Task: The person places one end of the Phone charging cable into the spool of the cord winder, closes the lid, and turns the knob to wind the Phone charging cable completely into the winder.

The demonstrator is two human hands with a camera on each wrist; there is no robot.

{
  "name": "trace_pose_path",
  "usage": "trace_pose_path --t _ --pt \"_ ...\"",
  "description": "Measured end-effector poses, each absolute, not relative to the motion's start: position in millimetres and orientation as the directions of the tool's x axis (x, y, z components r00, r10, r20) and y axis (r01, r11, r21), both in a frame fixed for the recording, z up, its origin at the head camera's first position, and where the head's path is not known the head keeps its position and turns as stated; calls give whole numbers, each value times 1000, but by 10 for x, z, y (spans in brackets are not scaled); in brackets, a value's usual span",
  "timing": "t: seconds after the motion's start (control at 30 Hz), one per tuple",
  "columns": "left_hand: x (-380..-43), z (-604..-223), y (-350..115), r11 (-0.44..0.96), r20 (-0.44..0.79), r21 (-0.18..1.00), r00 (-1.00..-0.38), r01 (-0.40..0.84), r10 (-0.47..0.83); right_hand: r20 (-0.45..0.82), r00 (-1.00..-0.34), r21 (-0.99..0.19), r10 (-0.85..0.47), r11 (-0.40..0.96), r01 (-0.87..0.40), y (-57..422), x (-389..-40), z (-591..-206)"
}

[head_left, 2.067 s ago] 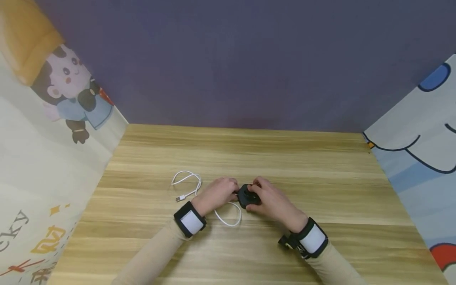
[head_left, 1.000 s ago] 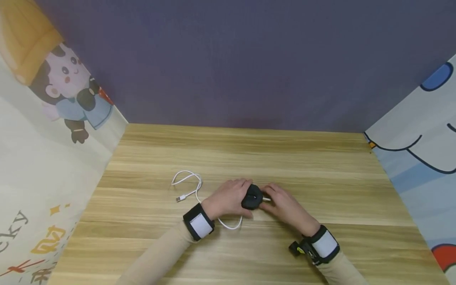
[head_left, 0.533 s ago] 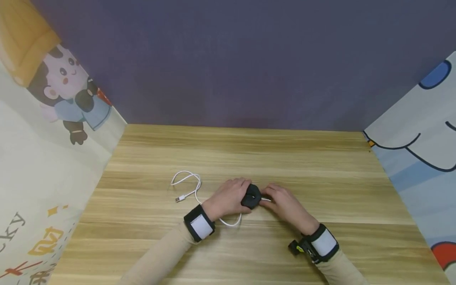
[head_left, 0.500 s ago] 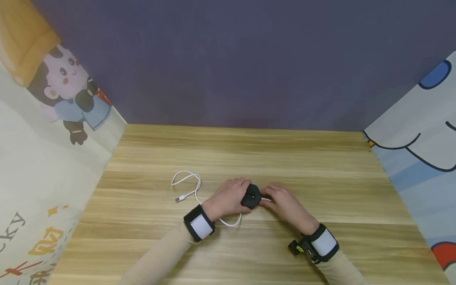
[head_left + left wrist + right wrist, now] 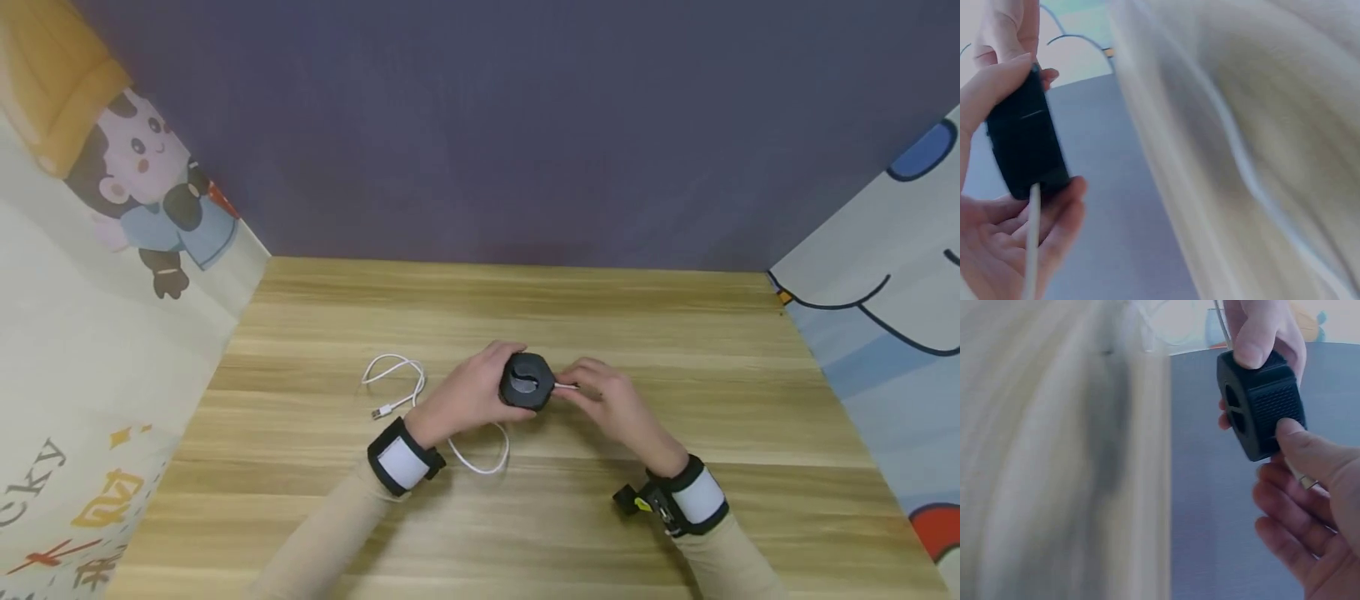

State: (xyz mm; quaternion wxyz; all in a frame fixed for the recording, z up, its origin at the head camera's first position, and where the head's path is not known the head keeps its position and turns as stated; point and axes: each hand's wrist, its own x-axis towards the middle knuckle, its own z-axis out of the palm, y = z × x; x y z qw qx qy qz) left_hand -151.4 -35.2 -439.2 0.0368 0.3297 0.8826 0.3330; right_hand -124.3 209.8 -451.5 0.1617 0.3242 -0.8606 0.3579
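Observation:
My left hand (image 5: 468,393) grips a black hexagonal cable winder (image 5: 537,397), thumb and fingers on opposite edges. Its round core with a curved slot faces up in the head view. A white USB cable (image 5: 1032,244) enters one side of the winder, as the left wrist view shows. From the opposite side comes the cable's short end, its metal connector (image 5: 1308,482) showing past the fingers. My right hand (image 5: 618,404) pinches that end close to the winder, its thumb against the ribbed edge in the right wrist view.
The rest of the cable lies on the wooden table (image 5: 637,325) to the left, looped, with its USB-A plug (image 5: 382,411) near the left forearm. A dark wall (image 5: 510,133) stands behind the table, and printed panels flank both sides.
Earlier my right hand held the winder and my left was at its left side. The left then took the winder and the right the cable end; both have since risen with the winder.

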Motion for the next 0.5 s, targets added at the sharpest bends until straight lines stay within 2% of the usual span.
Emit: trace_pose_path --t 0.17,0.5 --pt "-1519 -4216 -405 483 271 671 -793 562 546 592 -698 -525 -402 465 -713 2078 -1304 -4343" --pt "-1505 -3954 -461 423 434 674 -788 606 436 648 -696 -597 -310 361 -717 2003 -1344 -4068"
